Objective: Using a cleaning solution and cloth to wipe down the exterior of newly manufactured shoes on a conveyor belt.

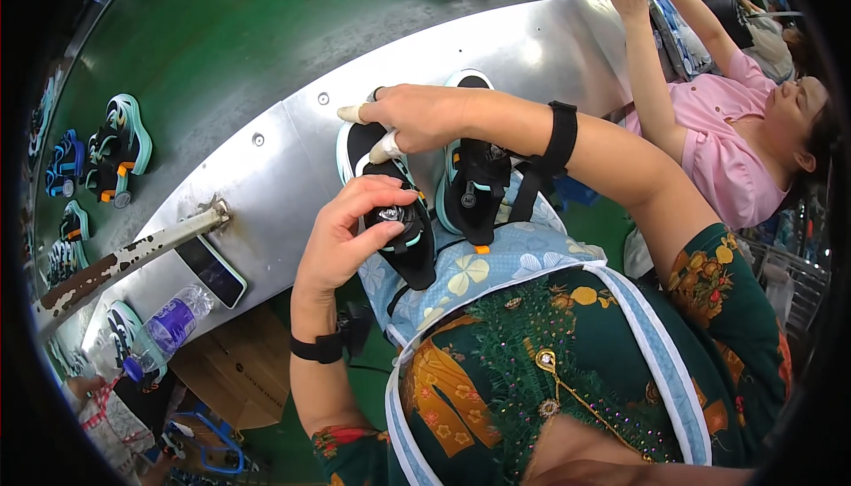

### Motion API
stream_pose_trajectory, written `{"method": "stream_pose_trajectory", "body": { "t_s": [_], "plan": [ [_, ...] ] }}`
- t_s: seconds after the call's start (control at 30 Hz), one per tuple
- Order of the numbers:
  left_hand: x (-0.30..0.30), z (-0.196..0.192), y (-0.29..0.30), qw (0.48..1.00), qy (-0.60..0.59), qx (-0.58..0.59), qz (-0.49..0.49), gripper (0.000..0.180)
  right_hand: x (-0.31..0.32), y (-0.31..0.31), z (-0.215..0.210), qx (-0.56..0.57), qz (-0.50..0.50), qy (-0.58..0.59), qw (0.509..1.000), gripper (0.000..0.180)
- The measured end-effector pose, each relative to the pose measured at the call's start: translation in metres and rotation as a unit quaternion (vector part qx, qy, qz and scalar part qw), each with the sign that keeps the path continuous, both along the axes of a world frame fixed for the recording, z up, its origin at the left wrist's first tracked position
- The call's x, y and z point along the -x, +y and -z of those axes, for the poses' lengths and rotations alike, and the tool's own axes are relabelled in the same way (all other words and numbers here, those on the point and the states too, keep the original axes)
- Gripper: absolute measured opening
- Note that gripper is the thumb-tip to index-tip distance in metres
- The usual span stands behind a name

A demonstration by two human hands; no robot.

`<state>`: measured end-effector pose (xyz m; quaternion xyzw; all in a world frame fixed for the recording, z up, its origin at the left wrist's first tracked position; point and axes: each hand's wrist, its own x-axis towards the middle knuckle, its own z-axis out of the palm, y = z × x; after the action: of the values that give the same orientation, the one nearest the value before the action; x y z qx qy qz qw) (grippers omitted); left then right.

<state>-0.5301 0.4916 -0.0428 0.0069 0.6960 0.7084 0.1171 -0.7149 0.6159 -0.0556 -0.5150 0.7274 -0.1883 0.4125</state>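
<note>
A black shoe [357,142] with a pale teal sole lies before me, its toe on the metal bench edge and its heel toward my apron. My left hand [341,229] curls thumb and fingers around the shoe's collar, at a round dark dial. Over its toe end reaches my right hand [417,118], palm down, with pale covers on the index finger and thumb. Those two are stretched apart, the thumb touching the upper; the other fingers are mostly hidden. A matching shoe [476,186] with an orange heel tab lies just right, partly beneath my right forearm.
A green work surface [239,34] runs behind the curved metal edge [292,145]. Left are a rusty bar [133,255], a phone [213,269] and a water bottle [168,331]. More shoes [120,145] stand on the green surface. A person in pink [718,136] works at right.
</note>
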Motion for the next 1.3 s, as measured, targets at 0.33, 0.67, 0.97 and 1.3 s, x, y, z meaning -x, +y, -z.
{"method": "stream_pose_trajectory", "body": {
  "t_s": [0.33,0.67,0.97,1.3],
  "plan": [
    [-0.003,-0.009,0.015,0.989,0.001,0.127,-0.082,0.043,0.003,0.004,0.005,0.030,0.007,-0.016,0.999,0.069],
    [-0.006,-0.014,0.034,0.935,0.028,0.294,-0.197,0.034,0.007,0.004,0.011,0.030,0.015,-0.023,0.999,0.069],
    [-0.006,-0.005,0.018,0.986,-0.015,0.054,-0.158,0.036,0.003,-0.001,0.016,0.015,0.022,-0.028,0.999,0.063],
    [-0.009,0.021,-0.004,0.999,0.001,-0.033,0.015,0.034,0.005,0.009,0.021,0.024,0.020,-0.015,0.999,0.056]
  ]
}}
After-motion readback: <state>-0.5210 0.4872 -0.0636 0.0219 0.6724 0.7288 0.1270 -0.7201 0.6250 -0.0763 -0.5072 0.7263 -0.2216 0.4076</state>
